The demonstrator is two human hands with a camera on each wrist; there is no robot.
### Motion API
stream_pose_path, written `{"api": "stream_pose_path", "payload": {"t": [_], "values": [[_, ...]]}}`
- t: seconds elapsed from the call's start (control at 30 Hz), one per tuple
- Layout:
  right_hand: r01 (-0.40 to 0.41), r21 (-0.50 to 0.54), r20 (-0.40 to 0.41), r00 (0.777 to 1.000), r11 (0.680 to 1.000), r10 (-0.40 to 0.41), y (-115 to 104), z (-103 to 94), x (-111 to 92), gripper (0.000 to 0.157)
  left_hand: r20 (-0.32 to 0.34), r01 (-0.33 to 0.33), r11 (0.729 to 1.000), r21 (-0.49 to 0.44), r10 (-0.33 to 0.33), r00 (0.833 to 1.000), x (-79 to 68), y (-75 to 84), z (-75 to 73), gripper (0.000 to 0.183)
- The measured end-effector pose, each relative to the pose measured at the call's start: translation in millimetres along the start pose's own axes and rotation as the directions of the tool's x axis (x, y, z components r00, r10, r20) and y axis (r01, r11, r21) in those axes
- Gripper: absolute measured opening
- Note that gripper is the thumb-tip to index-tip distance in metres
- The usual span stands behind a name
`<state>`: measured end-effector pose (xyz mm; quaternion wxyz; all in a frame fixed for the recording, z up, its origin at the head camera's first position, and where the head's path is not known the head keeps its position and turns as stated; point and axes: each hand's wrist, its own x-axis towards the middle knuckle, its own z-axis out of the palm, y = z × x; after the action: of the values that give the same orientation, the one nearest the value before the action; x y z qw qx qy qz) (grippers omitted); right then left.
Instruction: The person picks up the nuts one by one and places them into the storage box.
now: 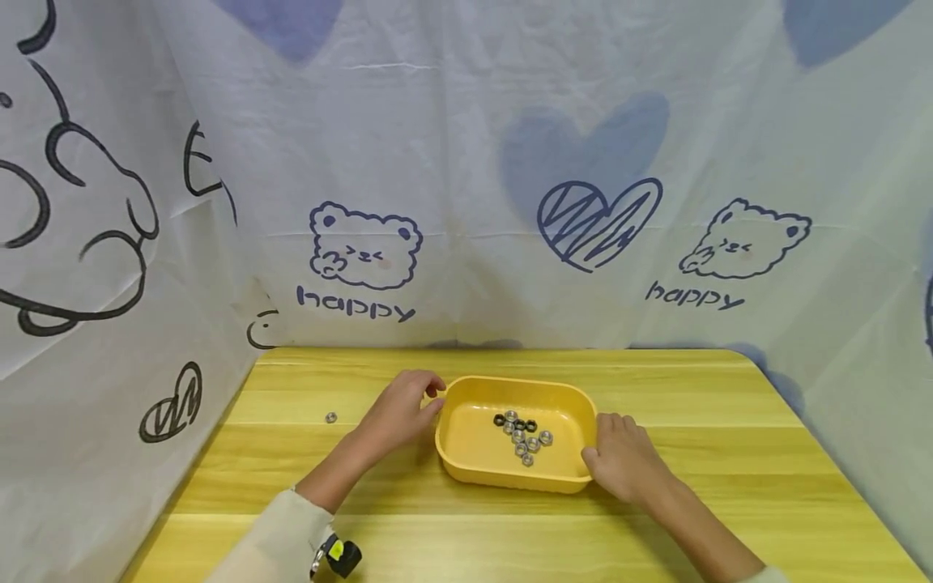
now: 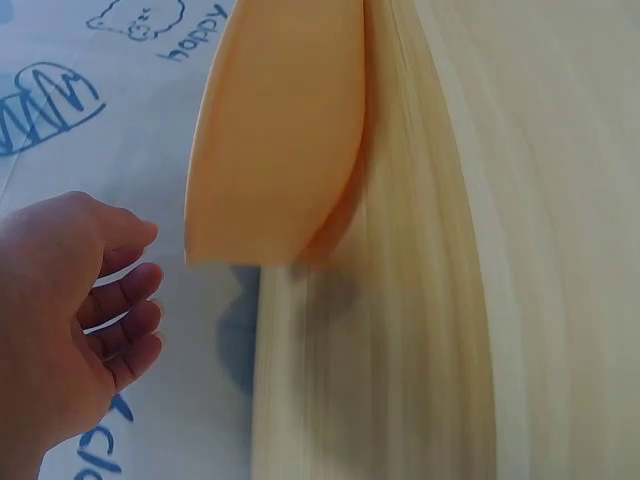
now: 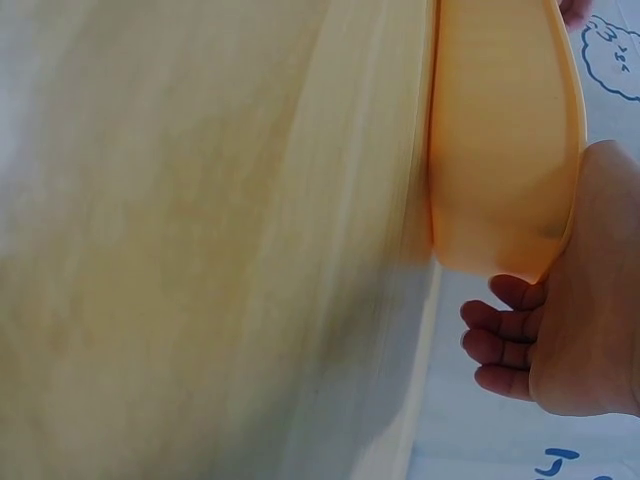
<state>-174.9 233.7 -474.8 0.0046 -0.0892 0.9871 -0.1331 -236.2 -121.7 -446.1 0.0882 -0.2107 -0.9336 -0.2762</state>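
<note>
A shallow yellow plastic tray (image 1: 472,433) stands on the table, with several silver hex nuts (image 1: 533,444) and black nuts (image 1: 499,419) grouped on its floor. At the tray's left end is my left hand (image 1: 404,409), its fingers loosely bent; the left wrist view has a gap between that hand (image 2: 75,310) and the tray wall (image 2: 280,130). My right hand (image 1: 625,455) grips the right end, thumb over the rim. In the right wrist view its fingers (image 3: 500,350) lie along the outside of the tray.
One loose silver nut (image 1: 331,417) lies on the yellow wood-grain table (image 1: 408,538), left of the left hand. White cloth (image 1: 466,162) printed with hearts and bears hangs behind and along both sides. A black device (image 1: 344,557) is strapped near the left sleeve.
</note>
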Motion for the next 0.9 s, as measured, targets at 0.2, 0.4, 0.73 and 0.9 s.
{"api": "stream_pose_path", "payload": {"t": [0.2,0.4,0.73,0.9], "values": [[-0.002,-0.006,-0.005,1.000,1.000,0.002,0,1.2,0,0.030,-0.001,0.060,0.998,0.033,-0.060,0.998,-6.5,-18.2,-4.8,0.017],[0.000,0.004,-0.004,1.000,1.000,0.000,0,1.4,1,0.029,-0.001,0.076,0.996,0.057,-0.076,0.997,-13.9,-31.2,-7.1,0.018],[0.012,0.001,-0.010,1.000,1.000,-0.012,0,-1.1,-2,0.029,-0.028,0.086,0.989,0.122,-0.083,0.996,-24.6,-49.6,-14.9,0.022],[0.007,-0.001,0.003,1.000,1.000,-0.007,-2,-1.1,-2,0.031,-0.052,0.098,0.984,0.147,-0.091,0.994,-31.6,-65.1,-21.6,0.026]]}}
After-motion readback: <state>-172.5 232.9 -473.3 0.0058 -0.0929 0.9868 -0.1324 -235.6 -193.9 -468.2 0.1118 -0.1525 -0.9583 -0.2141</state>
